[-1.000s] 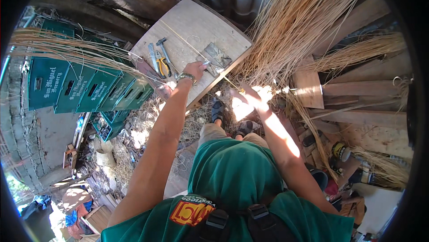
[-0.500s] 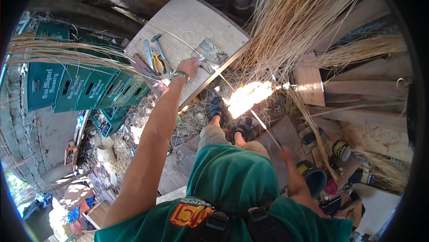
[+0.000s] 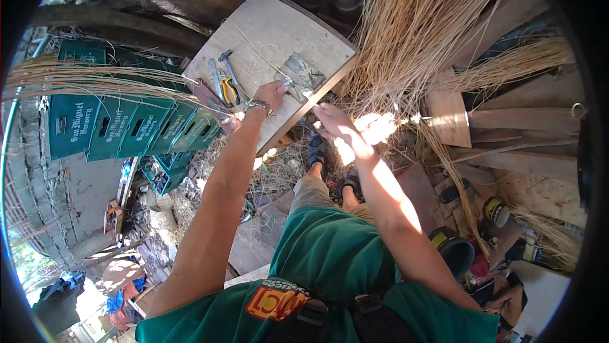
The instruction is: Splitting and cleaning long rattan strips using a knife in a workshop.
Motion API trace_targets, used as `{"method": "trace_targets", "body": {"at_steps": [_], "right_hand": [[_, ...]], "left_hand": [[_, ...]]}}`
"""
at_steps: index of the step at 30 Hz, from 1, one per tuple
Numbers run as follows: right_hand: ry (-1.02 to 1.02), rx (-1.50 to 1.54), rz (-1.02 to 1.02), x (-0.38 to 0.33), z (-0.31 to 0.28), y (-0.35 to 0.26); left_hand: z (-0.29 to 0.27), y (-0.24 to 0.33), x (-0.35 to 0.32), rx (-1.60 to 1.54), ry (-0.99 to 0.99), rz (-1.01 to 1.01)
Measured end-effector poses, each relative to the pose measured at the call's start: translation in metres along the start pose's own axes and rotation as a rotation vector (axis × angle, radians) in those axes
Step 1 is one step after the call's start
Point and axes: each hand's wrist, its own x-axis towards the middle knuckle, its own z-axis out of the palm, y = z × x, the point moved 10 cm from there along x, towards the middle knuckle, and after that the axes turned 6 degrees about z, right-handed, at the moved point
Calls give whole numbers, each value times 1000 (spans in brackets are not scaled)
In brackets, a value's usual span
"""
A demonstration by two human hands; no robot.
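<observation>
My left hand [image 3: 271, 94], with a band on its wrist, is closed at the near right part of a wooden board [image 3: 266, 29]. Its fingertips press on a small shiny metal piece [image 3: 288, 82]. Under those fingers runs a thin cane strip [image 3: 256, 48], whose tail lies loosely across the board. A dark flat plate [image 3: 307, 69] sits just beyond. My right hand [image 3: 333, 118] is at the board's near right edge, fingers bent together close to the metal piece; what they hold is hidden. Pliers with yellow-black handles [image 3: 225, 86] and a hammer [image 3: 229, 67] lie left of my left hand.
Tall bundles of cane strips [image 3: 431, 19] stand at the far right. More strips [image 3: 95, 80] stretch over stacked green crates [image 3: 130, 124] on the left. Cane shavings [image 3: 279, 172] cover the ground around my feet. A dark bucket [image 3: 453, 254] stands near my right arm.
My right hand has come up from low on the right, where it held the cane strip stretched out, to the board's edge. My left hand stays in place. The strip's tail on the board has shifted.
</observation>
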Motion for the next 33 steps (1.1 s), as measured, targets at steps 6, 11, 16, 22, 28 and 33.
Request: {"method": "trace_targets", "body": {"at_steps": [6,11,16,22,28,33], "right_hand": [[310,-283,-101,63,-15,25],[-54,77,65,57,14,18],[409,-504,-324,23,-10,24],[401,-991,114,-133,-94,370],[145,-850,806,-227,-158,513],[232,-425,180,-57,-90,201]], "left_hand": [[13,26,10,-86,-95,-32],[6,8,6,-81,-74,-39],[4,2,3,39,-16,19],[3,22,3,20,-26,57],[-2,32,10,-30,-57,45],[-10,5,-3,36,-59,16]]}}
